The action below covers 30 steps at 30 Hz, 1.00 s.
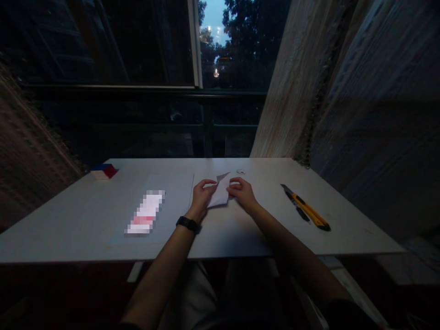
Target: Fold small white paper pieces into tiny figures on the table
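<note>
A folded piece of white paper [219, 194] is held up between my two hands, just above the white table. My left hand [203, 195], with a dark watch on the wrist, pinches the paper's left side. The fingers of my right hand [241, 191] are closed on its right edge. A pointed flap stands up at the top of the paper, greyer than the rest. Fingertips behind the sheet are partly hidden.
Right of my hands lie a yellow utility knife [311, 211] and a slim black pen-like tool [299, 211]. A small curled object [241, 172] rests behind my right hand. At left are a blurred-out bright rectangle [146, 211] on a pale sheet [178, 192] and a coloured cube [104, 171].
</note>
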Each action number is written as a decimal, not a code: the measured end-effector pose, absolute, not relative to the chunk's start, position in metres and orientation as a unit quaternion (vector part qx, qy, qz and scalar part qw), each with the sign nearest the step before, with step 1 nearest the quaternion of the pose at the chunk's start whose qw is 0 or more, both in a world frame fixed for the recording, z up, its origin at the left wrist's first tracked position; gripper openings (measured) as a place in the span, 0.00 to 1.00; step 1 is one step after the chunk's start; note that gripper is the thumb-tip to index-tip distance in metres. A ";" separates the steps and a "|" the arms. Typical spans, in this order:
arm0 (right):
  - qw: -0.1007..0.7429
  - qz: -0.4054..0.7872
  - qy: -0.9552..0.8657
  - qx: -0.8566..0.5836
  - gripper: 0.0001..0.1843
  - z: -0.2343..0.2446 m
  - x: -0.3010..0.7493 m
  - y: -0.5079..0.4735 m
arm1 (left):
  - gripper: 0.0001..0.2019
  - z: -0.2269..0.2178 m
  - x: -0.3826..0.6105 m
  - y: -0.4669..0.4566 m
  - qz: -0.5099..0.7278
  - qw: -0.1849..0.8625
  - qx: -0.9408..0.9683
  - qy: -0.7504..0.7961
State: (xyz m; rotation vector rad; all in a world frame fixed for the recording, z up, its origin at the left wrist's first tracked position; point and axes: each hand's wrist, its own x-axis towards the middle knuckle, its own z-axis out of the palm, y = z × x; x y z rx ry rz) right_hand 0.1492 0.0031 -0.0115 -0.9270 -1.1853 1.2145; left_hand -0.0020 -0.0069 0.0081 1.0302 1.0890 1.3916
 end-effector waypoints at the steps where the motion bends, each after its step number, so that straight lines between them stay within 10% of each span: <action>1: 0.571 0.513 -0.503 -0.396 0.21 -0.011 0.150 0.003 | 0.15 0.008 -0.002 -0.007 0.578 0.518 0.432 0.458; 30: 0.579 0.503 -0.522 -0.373 0.14 -0.012 0.154 0.006 | 0.17 0.006 0.001 -0.009 0.545 0.540 0.467 0.440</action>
